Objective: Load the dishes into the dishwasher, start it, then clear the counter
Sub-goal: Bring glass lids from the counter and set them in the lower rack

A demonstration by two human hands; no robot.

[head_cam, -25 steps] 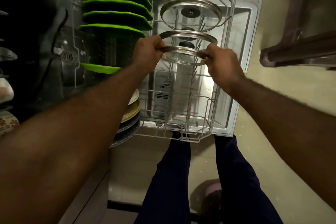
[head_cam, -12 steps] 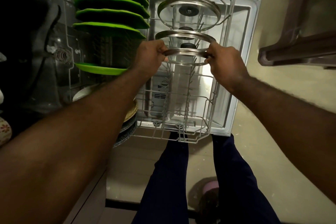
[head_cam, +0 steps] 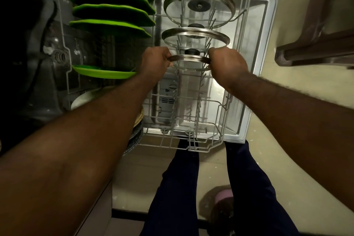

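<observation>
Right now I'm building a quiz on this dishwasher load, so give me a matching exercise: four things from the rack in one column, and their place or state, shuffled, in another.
Things:
1. nearest glass lid
2. farthest glass lid
3. four dark green plates
4. bright green plate

Place or state:
A. standing in a row at the rack's far left
B. alone, nearer than the row, by the left wrist
C. gripped at both rim ends by the left hand and right hand
D. leaning at the rack's far end, free of both hands

Pairs: 1-C, 2-D, 3-A, 4-B
</observation>
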